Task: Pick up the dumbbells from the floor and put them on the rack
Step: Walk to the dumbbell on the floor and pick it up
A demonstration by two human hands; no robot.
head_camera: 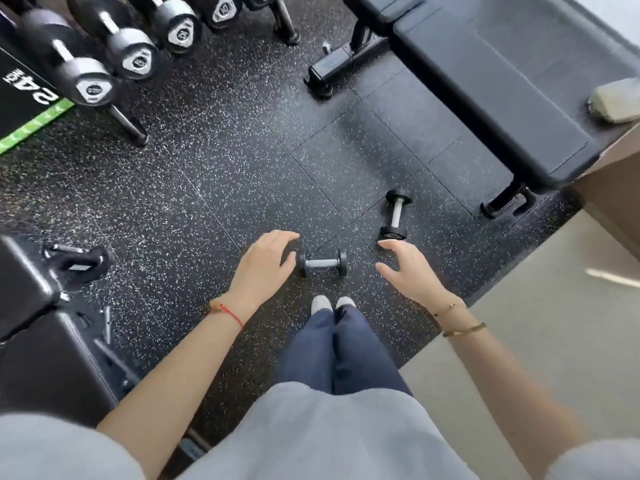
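Observation:
Two small black dumbbells with silver handles lie on the speckled rubber floor. The near dumbbell (322,263) lies crosswise just ahead of my feet. The second dumbbell (396,214) lies lengthwise further right. My left hand (265,263) hovers open just left of the near dumbbell, fingers curved, not holding it. On the right, my right hand (405,268) is open, its fingertips close to the near end of the second dumbbell. The dumbbell rack (128,124) with several large black dumbbells stands at the upper left.
A black weight bench (485,88) stretches across the upper right with a pale object (614,100) on it. Another dark bench or machine (38,323) fills the left edge. A wooden surface (613,188) sits at the right, with pale flooring (554,306) at lower right.

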